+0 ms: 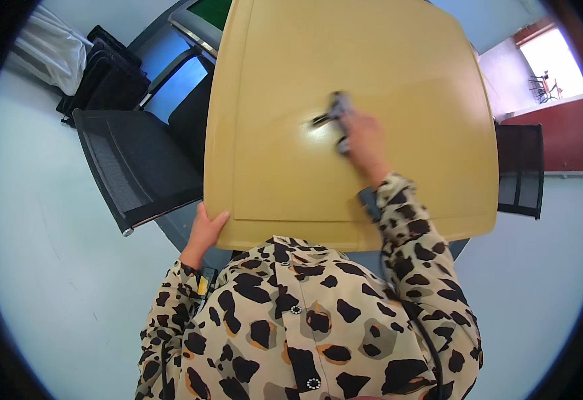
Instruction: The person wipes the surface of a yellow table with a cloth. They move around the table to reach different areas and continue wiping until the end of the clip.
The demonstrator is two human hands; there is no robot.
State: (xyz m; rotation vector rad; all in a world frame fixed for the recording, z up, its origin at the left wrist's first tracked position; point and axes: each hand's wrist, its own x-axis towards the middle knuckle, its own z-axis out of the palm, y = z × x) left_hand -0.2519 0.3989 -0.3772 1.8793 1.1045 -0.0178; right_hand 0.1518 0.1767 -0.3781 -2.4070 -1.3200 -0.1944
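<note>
My right hand [366, 140] is over the middle of a yellow wooden table [281, 175], closed on a blurred grey and black object [340, 107], perhaps a cloth; blur hides exactly what it is. A short dark piece sticks out of it to the left. At the table's near left corner, my left hand [206, 230] rests on the edge, thumb on top and fingers partly hidden beneath. Beside my right sleeve a dark flat device [370, 202] lies near the table's front edge, partly covered by the sleeve.
A black mesh chair [136, 165] stands close against the left side, another chair [520, 170] at the right. Black bags [106, 75] and a pale curtain [54, 47] are at the upper left. A dark cable [424, 335] runs along my right side.
</note>
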